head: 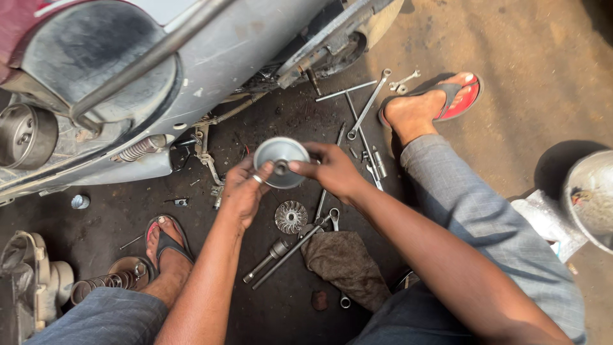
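We've got the pulley [281, 162] up over the greasy floor [281, 115], left hand [242, 190] cupping its rim, right hand [332, 171] pinching the hub. Best we keep it level, grip firm.

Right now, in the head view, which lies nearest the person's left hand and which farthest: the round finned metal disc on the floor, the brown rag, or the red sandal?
Measured from the left hand:
1. Round finned metal disc, on the floor just below and to the right of the hand.
2. Crumpled brown rag, lower right, past the disc.
3. Red sandal, far upper right, on the person's foot.
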